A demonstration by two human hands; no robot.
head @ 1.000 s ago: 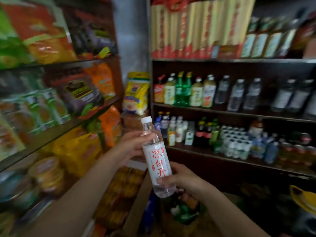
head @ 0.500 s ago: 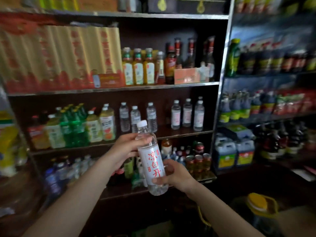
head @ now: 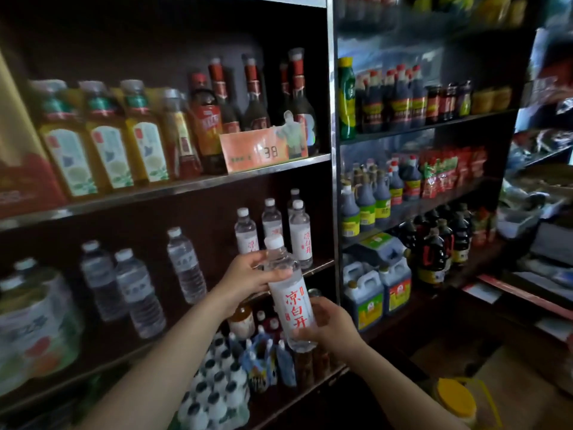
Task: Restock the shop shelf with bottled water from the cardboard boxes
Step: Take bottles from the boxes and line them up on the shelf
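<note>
My left hand [head: 248, 276] grips high, my right hand [head: 330, 325] cups low; both forearms reach forward, fingers [head: 273, 276] curled.

- I hold the water bottle [head: 288, 297] before the middle shelf [head: 319, 264], near its right end.
- My left hand [head: 248, 276] sits above my right hand [head: 328, 327].
- Matching bottles [head: 300, 234] stand just behind.

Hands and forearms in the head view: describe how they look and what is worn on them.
Both forearms are bare for as far as the frame shows them; no sleeve or cuff is in view. The left hand and the right hand wear no gloves. No watch, bracelet or ring is visible on the wrists or the fingers, though the picture is somewhat blurred. No markings show.
</note>
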